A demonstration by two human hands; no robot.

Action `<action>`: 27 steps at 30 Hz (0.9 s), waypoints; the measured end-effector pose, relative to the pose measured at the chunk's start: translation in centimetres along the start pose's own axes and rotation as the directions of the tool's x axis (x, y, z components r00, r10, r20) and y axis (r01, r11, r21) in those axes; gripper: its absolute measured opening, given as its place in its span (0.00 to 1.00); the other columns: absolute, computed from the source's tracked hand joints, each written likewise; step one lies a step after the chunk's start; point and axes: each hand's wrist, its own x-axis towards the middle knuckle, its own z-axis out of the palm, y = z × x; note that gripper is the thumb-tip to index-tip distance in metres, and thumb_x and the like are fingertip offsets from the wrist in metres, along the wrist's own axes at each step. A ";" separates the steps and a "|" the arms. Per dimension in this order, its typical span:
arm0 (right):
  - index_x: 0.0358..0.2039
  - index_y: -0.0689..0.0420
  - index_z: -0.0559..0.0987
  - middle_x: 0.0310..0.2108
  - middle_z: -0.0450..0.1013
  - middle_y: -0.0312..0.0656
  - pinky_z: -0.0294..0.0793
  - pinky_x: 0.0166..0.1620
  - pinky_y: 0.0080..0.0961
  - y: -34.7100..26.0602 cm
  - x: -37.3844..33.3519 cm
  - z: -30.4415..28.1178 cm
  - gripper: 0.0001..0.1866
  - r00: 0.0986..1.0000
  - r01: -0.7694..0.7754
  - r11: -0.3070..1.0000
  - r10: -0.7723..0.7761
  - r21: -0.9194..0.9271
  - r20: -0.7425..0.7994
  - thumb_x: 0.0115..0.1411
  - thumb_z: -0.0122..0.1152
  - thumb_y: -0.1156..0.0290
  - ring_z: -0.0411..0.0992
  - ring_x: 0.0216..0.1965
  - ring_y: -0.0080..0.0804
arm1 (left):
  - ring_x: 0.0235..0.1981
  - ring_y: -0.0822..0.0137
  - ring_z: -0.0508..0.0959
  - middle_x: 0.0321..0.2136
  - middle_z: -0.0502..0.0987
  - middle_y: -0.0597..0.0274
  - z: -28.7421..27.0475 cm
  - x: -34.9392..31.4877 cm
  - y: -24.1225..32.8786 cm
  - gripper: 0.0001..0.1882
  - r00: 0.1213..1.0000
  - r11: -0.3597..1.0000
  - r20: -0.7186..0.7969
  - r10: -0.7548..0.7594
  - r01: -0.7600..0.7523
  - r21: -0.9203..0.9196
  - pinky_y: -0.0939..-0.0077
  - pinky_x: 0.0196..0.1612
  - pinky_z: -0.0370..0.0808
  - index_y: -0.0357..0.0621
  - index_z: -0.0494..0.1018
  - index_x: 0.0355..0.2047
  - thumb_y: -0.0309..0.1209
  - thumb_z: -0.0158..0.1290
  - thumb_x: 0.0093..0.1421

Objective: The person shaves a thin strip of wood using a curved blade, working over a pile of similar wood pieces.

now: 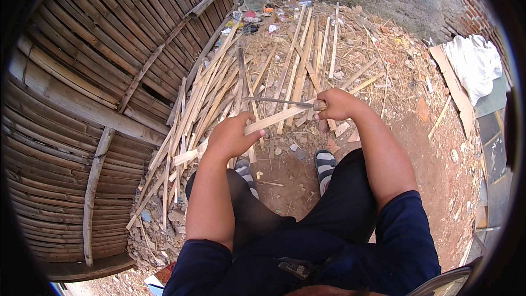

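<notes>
Ground: bare dirt, bamboo strips (219,85) piled by a woven wall (98,66).
Left hand (233,136): I grip one slat (274,118).
Right hand (335,104): closed on a knife (274,100), blade on slat.

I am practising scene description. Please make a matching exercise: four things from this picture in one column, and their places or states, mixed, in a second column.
Things:
1. left hand
2. right hand
3. white cloth
4. bamboo wall

Places or states:
A. lying far right, on boards
B. gripping the knife handle
C. standing on the left
D. holding the bamboo strip

Pairs: 1-D, 2-B, 3-A, 4-C
</notes>
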 end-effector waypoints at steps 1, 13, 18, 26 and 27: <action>0.45 0.66 0.83 0.41 0.82 0.59 0.79 0.52 0.46 0.1 0.1 0.2 0.30 1.000 0.003 1.000 -0.003 -0.002 0.004 0.53 0.79 0.53 0.81 0.47 0.57 | 0.45 0.46 0.86 0.40 0.86 0.47 0.0 0.0 0.1 0.31 1.000 1.000 0.003 0.000 0.000 0.006 0.53 0.49 0.80 0.51 0.79 0.57 0.55 0.67 0.59; 0.48 0.65 0.84 0.41 0.82 0.58 0.79 0.51 0.46 -0.2 0.3 0.5 0.31 0.999 -0.001 1.000 0.000 0.006 0.055 0.53 0.79 0.54 0.81 0.46 0.57 | 0.47 0.45 0.86 0.42 0.86 0.44 0.0 -0.1 0.2 0.33 0.999 1.000 0.031 0.010 -0.011 0.017 0.53 0.51 0.80 0.50 0.78 0.59 0.55 0.67 0.60; 0.48 0.65 0.84 0.40 0.82 0.59 0.79 0.51 0.46 -0.6 0.4 0.3 0.30 0.997 -0.018 1.000 0.019 -0.015 0.078 0.53 0.79 0.55 0.82 0.46 0.57 | 0.48 0.45 0.86 0.43 0.86 0.43 0.2 0.0 0.0 0.34 0.999 1.000 0.041 0.022 -0.022 -0.007 0.54 0.52 0.80 0.49 0.78 0.60 0.55 0.67 0.61; 0.48 0.65 0.84 0.40 0.83 0.59 0.79 0.51 0.45 -1.0 0.3 0.4 0.29 0.995 -0.015 1.000 0.015 -0.004 0.095 0.54 0.79 0.56 0.82 0.46 0.56 | 0.49 0.43 0.85 0.44 0.86 0.44 0.1 0.0 0.1 0.36 0.998 1.000 0.064 0.021 -0.020 -0.020 0.51 0.52 0.79 0.44 0.77 0.60 0.56 0.66 0.61; 0.48 0.65 0.84 0.40 0.83 0.58 0.79 0.51 0.45 -1.1 0.3 0.4 0.29 0.995 -0.015 1.000 0.016 -0.005 0.094 0.54 0.79 0.56 0.82 0.46 0.56 | 0.49 0.43 0.85 0.44 0.86 0.44 0.1 0.0 0.0 0.36 0.998 0.999 0.062 0.026 -0.024 -0.020 0.51 0.52 0.79 0.44 0.77 0.60 0.56 0.66 0.61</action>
